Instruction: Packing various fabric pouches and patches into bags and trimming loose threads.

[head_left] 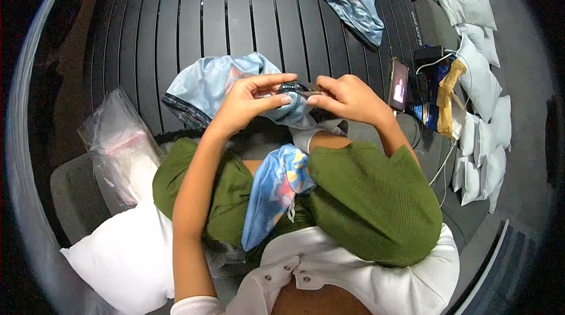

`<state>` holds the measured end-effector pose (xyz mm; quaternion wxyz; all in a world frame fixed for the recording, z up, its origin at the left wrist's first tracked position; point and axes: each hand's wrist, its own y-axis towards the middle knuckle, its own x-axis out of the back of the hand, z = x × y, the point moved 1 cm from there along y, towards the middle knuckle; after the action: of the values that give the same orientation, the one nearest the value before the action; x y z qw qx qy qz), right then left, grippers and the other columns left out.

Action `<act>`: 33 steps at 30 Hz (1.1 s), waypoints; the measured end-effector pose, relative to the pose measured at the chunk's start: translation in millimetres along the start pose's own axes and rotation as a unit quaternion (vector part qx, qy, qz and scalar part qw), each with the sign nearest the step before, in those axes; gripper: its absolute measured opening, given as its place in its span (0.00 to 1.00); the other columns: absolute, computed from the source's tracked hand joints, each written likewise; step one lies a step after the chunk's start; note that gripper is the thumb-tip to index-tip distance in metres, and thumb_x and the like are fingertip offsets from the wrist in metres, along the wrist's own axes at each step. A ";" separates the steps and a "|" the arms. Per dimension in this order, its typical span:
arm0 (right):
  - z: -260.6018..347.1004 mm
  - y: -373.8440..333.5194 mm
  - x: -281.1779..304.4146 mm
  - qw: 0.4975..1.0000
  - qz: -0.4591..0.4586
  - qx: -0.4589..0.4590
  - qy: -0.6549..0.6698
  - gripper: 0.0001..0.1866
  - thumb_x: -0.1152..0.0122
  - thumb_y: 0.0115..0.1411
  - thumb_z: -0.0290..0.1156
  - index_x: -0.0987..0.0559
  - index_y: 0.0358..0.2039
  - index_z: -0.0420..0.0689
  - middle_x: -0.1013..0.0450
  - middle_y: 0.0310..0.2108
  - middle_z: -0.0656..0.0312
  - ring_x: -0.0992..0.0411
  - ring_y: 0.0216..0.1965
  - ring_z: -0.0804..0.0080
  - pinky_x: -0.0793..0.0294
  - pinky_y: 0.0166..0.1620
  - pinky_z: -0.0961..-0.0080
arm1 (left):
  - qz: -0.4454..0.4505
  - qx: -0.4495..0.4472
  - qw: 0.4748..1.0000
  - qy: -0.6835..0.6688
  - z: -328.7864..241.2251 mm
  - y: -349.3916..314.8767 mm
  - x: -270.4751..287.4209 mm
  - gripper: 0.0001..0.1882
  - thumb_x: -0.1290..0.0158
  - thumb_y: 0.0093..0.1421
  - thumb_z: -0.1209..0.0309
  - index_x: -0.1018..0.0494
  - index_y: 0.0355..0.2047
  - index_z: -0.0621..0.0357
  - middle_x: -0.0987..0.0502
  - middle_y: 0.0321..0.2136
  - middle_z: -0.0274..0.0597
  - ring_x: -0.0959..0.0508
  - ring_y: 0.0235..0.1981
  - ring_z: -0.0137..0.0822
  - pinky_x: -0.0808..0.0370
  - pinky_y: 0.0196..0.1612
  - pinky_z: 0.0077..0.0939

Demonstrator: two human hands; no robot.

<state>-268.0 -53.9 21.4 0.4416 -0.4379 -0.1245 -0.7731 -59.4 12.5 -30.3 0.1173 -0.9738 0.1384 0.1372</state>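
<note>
A light blue satin-like cloth piece (203, 82) with a dark patterned band lies bunched at the table's near edge. My left hand (250, 100) pinches a gathered part of its dark trim between thumb and fingers. Close against it, my right hand (350, 100) is closed, thumb against curled fingers, on a thin dark tool (311, 93) that points at the trim; its exact kind is too small to make out. On my lap rests a blue printed cloth bag (273, 197) with a white cord end.
Another light blue cloth piece with dark trim (356, 6) lies far right on the slatted black table (229, 15). A lit phone (399, 84) stands at the right, near cables and a blue-and-yellow packet (450, 100). White pillows (471, 6) line the right; a clear plastic bag (120, 144) sits left.
</note>
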 end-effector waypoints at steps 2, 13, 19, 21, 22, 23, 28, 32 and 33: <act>2.3 1.9 -0.7 1.000 0.003 -0.005 -0.002 0.21 0.46 0.55 0.46 0.33 0.20 0.39 0.36 0.12 0.54 0.34 0.15 0.57 0.39 0.20 0.68 | 0.002 0.000 1.000 -0.001 -1.0 -0.4 -0.6 0.22 0.43 0.50 0.74 0.30 0.47 0.62 0.26 0.42 0.35 0.28 0.38 0.21 0.32 0.43 0.17; 8.6 6.3 -4.1 0.999 0.004 0.022 -0.040 0.21 0.45 0.54 0.47 0.30 0.21 0.39 0.33 0.12 0.54 0.31 0.15 0.57 0.37 0.20 0.68 | 0.008 0.010 1.000 0.017 -0.8 -0.7 -1.9 0.21 0.43 0.50 0.75 0.29 0.47 0.62 0.26 0.42 0.37 0.28 0.40 0.23 0.32 0.45 0.18; 9.9 9.1 -7.0 0.999 0.001 0.008 -0.041 0.26 0.50 0.54 0.55 0.29 0.19 0.41 0.34 0.10 0.52 0.31 0.17 0.52 0.32 0.23 0.62 | 0.019 0.007 1.000 0.006 0.2 0.3 -2.5 0.21 0.44 0.50 0.76 0.30 0.47 0.63 0.26 0.43 0.39 0.28 0.42 0.26 0.32 0.47 0.20; 11.2 9.6 -6.8 0.999 -0.001 0.010 -0.049 0.26 0.50 0.54 0.55 0.29 0.19 0.41 0.34 0.11 0.52 0.31 0.17 0.52 0.32 0.23 0.62 | 0.020 0.009 1.000 0.004 -0.7 0.3 -1.9 0.21 0.44 0.50 0.76 0.30 0.47 0.63 0.26 0.43 0.40 0.28 0.43 0.26 0.32 0.47 0.21; 11.8 9.6 -6.2 0.998 -0.003 0.012 -0.058 0.26 0.51 0.55 0.55 0.28 0.19 0.41 0.34 0.11 0.51 0.31 0.17 0.52 0.32 0.23 0.62 | 0.020 0.009 1.000 0.003 -0.8 0.6 -2.1 0.21 0.44 0.50 0.76 0.30 0.47 0.63 0.26 0.43 0.40 0.28 0.43 0.26 0.32 0.47 0.21; 12.2 9.6 -5.7 0.998 -0.002 0.013 -0.057 0.26 0.51 0.55 0.55 0.28 0.19 0.41 0.34 0.11 0.51 0.31 0.17 0.52 0.32 0.23 0.62 | 0.022 0.002 1.000 0.006 -0.4 0.5 -2.3 0.21 0.44 0.50 0.76 0.30 0.47 0.63 0.26 0.43 0.39 0.28 0.42 0.26 0.32 0.47 0.21; 12.4 9.5 -3.9 0.995 0.000 0.028 -0.099 0.22 0.47 0.55 0.49 0.28 0.21 0.40 0.31 0.12 0.54 0.30 0.16 0.56 0.34 0.22 0.67 | 0.024 0.008 1.000 0.004 -0.7 -0.7 -3.1 0.20 0.43 0.51 0.75 0.29 0.46 0.63 0.26 0.42 0.39 0.28 0.41 0.24 0.31 0.45 0.19; 14.4 9.6 -2.5 0.994 0.017 0.015 -0.107 0.23 0.47 0.55 0.50 0.28 0.20 0.40 0.32 0.12 0.54 0.30 0.16 0.56 0.34 0.22 0.67 | 0.028 -0.007 0.999 0.042 3.9 1.4 -1.1 0.20 0.43 0.50 0.74 0.28 0.46 0.62 0.26 0.40 0.37 0.28 0.39 0.23 0.31 0.42 0.18; 14.6 9.2 -1.0 0.994 0.016 0.015 -0.111 0.23 0.47 0.54 0.50 0.28 0.20 0.40 0.32 0.12 0.54 0.31 0.16 0.56 0.34 0.22 0.66 | 0.029 -0.004 0.999 0.040 3.7 0.8 -0.9 0.20 0.42 0.50 0.73 0.28 0.46 0.60 0.25 0.38 0.35 0.29 0.37 0.22 0.31 0.41 0.17</act>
<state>-252.2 -50.2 27.4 0.4439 -0.5158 -0.1776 -0.7109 -61.3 12.9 -33.7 0.1041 -0.9744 0.1710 0.1022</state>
